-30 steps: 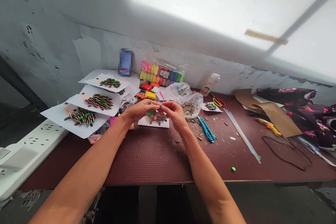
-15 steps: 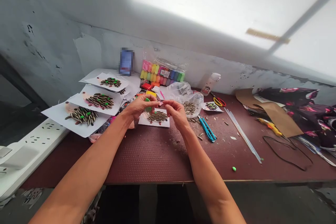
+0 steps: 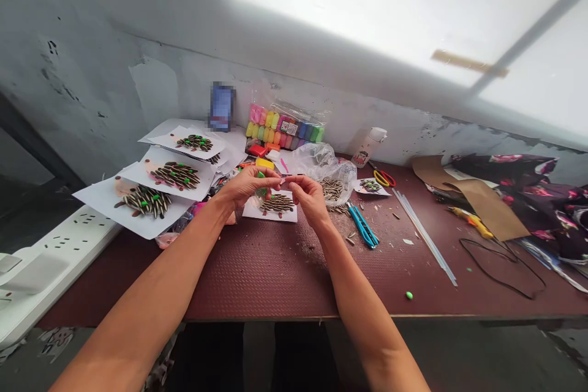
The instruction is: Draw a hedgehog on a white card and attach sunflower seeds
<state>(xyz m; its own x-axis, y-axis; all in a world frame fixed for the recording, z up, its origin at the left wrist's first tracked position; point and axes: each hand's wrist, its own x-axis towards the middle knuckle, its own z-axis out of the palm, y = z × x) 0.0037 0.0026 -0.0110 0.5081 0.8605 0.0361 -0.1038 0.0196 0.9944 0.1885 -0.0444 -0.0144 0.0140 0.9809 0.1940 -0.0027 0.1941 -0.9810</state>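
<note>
The left hand (image 3: 245, 188) curls around a bit of green modelling clay (image 3: 261, 176), which its grip partly hides, while the right hand (image 3: 311, 197) pinches something too small to make out. Both hands hover close together above a sunflower-seed hedgehog on white card (image 3: 277, 203), which lies toward the tabletop's (image 3: 257, 275) back edge. Whether the hands touch cannot be seen.
</note>
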